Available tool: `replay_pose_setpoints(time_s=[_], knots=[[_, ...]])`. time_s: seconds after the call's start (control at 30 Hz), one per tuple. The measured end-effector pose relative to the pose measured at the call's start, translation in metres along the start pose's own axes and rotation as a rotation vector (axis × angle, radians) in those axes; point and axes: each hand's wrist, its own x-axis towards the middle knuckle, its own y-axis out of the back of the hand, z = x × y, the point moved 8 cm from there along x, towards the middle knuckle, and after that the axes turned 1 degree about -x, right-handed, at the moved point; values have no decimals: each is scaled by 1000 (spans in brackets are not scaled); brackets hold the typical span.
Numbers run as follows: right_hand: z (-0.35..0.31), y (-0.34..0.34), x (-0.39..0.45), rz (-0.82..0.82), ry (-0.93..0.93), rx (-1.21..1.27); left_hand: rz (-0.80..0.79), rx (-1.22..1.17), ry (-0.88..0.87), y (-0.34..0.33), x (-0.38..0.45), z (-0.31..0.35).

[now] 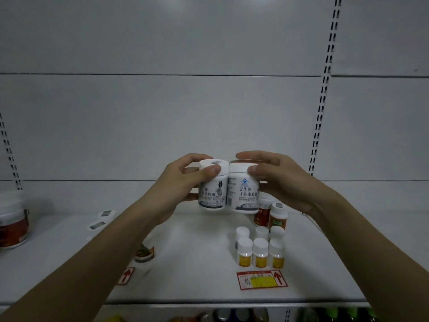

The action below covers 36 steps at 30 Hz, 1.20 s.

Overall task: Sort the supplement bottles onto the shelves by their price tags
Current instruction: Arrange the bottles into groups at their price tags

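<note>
My left hand [183, 182] grips a white supplement bottle [212, 191] by its cap and side. My right hand [283, 180] grips a second white bottle [243, 194] with dark Chinese lettering. The two bottles touch side by side, held upright above the white shelf [197, 263] near its back. A red and yellow price tag [261, 279] with an arrow lies at the shelf's front right. Another red arrow tag [125, 276] lies at the front left, partly hidden by my left forearm.
Several small white-capped bottles with yellow labels [260, 252] stand in rows behind the right tag. Two red-brown bottles [271, 216] stand behind them. A big red jar [12, 224] sits far left. Two white items [102, 219] lie left of centre. More bottles show on the shelf below [232, 316].
</note>
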Motion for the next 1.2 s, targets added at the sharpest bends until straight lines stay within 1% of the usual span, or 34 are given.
replay_pose_setpoints(time_s=[0.23,0.37,0.5,0.63,0.77,0.87,1.03,1.2], knots=[[1,5,-14,1,40,43,55,41,-20,-3,-15,14],[-2,-7,-14,-23,74,109,94,63,-29,5,-28,23],[-10,-36,-10,-74,99,173,144,76,-20,29,-43,33],[-28,-81,-3,-153,128,194,219,92,-28,69,-63,48],[-47,-142,6,-212,164,247,260,73,-68,120,-95,64],[-57,-203,13,-251,174,258,313,76,-53,175,-126,66],[-61,-326,31,-287,136,298,393,153,3,291,-189,64],[-73,-439,52,-313,132,225,509,197,74,414,-245,67]])
